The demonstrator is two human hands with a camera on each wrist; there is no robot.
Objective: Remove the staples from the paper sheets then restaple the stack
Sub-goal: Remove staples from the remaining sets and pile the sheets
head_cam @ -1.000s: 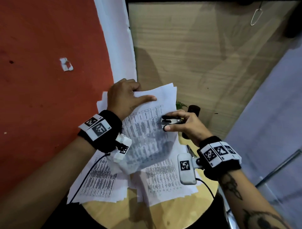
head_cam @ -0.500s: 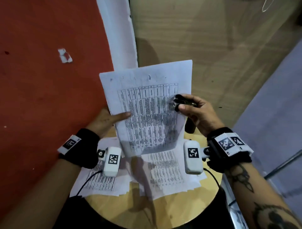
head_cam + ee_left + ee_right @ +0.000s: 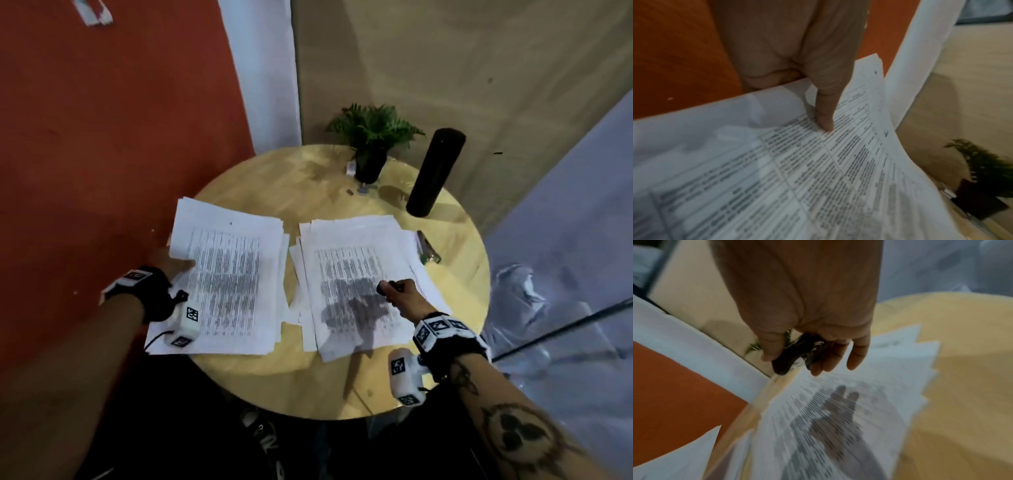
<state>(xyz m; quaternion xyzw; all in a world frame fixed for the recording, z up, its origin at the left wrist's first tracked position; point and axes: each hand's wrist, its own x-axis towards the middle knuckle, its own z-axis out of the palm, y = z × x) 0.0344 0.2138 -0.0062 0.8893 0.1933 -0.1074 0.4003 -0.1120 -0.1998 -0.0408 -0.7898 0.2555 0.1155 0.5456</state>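
Two stacks of printed sheets lie side by side on the round wooden table [image 3: 308, 387]. My left hand [image 3: 181, 265] pinches the left edge of the top sheets of the left stack [image 3: 233, 274]; its thumb [image 3: 825, 113] presses on top of the paper [image 3: 818, 178] and the fingers are hidden beneath. My right hand [image 3: 394, 291] hovers just above the right stack [image 3: 352, 274], gripping a black staple remover [image 3: 785, 360] between thumb and fingers [image 3: 830, 360]. A stapler [image 3: 428, 250] lies half hidden at the right stack's far right edge.
A potted fern [image 3: 371, 137] and a tall black cylinder [image 3: 435, 171] stand at the table's far side, with small bits [image 3: 356, 190] near the pot. A red wall [image 3: 102, 137] is to the left. Bare tabletop shows near the front edge.
The set of sheets that both hands held up has gone down onto the left stack. My right hand has let go of it and moved over the right stack, still gripping the remover.
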